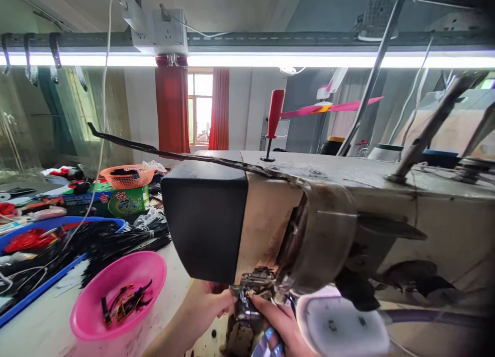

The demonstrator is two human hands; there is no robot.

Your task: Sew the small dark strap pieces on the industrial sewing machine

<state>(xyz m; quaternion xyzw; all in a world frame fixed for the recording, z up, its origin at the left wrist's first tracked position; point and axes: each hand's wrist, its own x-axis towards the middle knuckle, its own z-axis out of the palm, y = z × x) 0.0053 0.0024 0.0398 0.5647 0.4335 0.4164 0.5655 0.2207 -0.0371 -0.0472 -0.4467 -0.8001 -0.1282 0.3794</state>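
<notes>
A sewing machine (266,213) with a black end cover fills the middle and right. Under its head, the metal needle and presser-foot assembly (247,295) sits between my hands. My left hand (199,308) reaches in from the left, fingers curled and thumb against the assembly's left side; what it pinches is hidden. From the right, my right hand (280,321) puts a fingertip close to the front of the metal parts, its other fingers bent. A shiny bluish piece (270,341) shows by those fingers, too unclear to name. A white lamp (342,323) glows beside my right hand.
A pink bowl (87,316) with small dark and orange strips stands at left. Behind it are a blue tray (58,281) of black strips and an orange basket (127,177). A red-handled screwdriver (276,115) stands on the machine. A thin dark bar (174,155) juts left.
</notes>
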